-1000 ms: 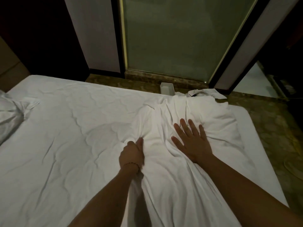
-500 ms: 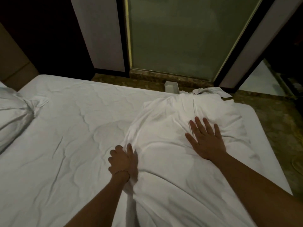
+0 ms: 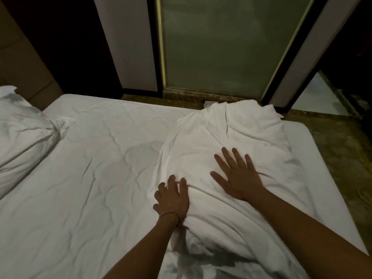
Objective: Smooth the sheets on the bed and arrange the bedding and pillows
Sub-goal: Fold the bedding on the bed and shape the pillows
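Room: dim bedroom, with a frosted glass door (image 3: 217,45) beyond the far edge of the bed and patterned floor (image 3: 340,150) past its right edge.
Bed: white fitted sheet (image 3: 96,178) spread over the mattress, creased across its middle, with bare sheet running from the bedding leftward to the pillow.
Loose bedding: white crumpled sheet or cover (image 3: 231,133) bunched on the right half of the bed; its long axis runs from the near edge away to the far edge, where its top spills just over the mattress rim.
Pillow: lies at the far left corner (image 3: 24,133), well apart from both hands, its loose case end pointing toward the middle of the bed.
Right hand: laid flat on top of the bedding (image 3: 239,178), fingers straight and spread, holding nothing, pressing down.
Left hand: rests at the bedding's left border (image 3: 173,200), fingers only slightly bent over the fold where it meets the fitted sheet; no clear pinch of cloth shows.
Key relation: the bedding lies straight ahead under both hands, and the left hand is the nearer one to the uncovered sheet.
Room to move: judged from this layout, spreading the bedding leftward has plenty of open mattress, while the right edge and far edge are close, so cloth pushed that way could slide to the floor.
Small item: a thin bracelet (image 3: 170,214) circles the left wrist.
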`<state>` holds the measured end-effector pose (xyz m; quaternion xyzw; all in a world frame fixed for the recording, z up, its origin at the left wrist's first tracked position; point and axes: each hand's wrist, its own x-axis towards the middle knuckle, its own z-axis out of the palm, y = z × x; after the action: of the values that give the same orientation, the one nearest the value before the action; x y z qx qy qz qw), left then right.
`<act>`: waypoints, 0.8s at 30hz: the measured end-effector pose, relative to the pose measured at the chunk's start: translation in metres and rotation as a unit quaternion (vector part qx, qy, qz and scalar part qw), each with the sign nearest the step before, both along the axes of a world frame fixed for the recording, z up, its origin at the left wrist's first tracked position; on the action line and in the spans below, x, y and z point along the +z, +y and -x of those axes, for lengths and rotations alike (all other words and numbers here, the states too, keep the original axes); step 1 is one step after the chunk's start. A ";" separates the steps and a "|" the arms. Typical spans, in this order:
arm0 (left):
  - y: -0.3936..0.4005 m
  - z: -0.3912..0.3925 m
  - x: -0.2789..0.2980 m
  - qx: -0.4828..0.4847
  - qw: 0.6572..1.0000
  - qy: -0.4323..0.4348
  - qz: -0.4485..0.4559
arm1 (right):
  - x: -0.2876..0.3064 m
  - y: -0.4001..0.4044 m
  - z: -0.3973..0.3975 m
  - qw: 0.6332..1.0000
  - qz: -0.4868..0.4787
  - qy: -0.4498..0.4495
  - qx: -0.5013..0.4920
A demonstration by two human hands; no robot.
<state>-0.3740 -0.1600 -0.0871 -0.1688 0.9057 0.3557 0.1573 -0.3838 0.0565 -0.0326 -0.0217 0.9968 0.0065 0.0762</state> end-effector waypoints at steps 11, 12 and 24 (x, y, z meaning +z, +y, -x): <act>-0.002 -0.073 -0.020 0.260 0.953 0.023 -0.155 | 0.003 -0.006 -0.067 1.000 0.004 0.004 0.002; -0.002 -0.075 -0.023 0.274 0.947 0.027 -0.164 | 0.001 -0.003 -0.070 1.000 0.005 0.001 0.008; 0.010 -0.063 -0.045 0.149 0.983 -0.043 -0.093 | -0.032 0.011 -0.071 0.999 -0.019 0.036 0.012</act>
<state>-0.3108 -0.1497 -0.1322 -0.3018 0.8258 0.4502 0.1559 -0.3131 0.0671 -0.0641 -0.0315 0.9983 0.0267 0.0403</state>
